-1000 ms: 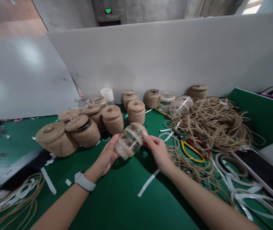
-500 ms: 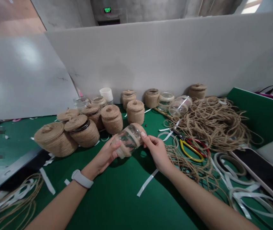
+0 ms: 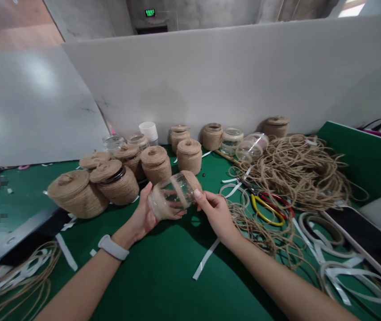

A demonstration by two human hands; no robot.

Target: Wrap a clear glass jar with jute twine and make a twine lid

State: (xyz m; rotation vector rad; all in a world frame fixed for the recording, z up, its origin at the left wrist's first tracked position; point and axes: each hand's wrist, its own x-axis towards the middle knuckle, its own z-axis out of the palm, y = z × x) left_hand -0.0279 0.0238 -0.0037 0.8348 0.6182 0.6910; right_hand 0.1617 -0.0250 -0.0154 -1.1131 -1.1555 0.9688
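A clear glass jar [image 3: 172,196] with bands of tape around it lies tilted in my left hand [image 3: 147,216]. The fingers of that hand pass beneath the jar and the thumb is raised at its left end. My right hand [image 3: 213,211] pinches at the jar's right end, beside a round twine-wrapped piece [image 3: 191,179]; what exactly its fingertips grip is too small to tell. Twine-wrapped jars with lids stand just behind, one of them [image 3: 156,164] close to the glass.
A heap of twine [image 3: 297,171] and yellow-handled pliers [image 3: 267,211] lie to the right, with tape rolls [image 3: 324,234] nearer. More wrapped jars [image 3: 76,194] and a black box [image 3: 30,236] are at left. A white strip [image 3: 205,261] lies in front. A white panel [image 3: 210,76] stands behind.
The glass jar has turned and shifted slightly left, lying flatter. My left thumb has lifted off the glass and more fingers show under it. My right hand has moved slightly left.
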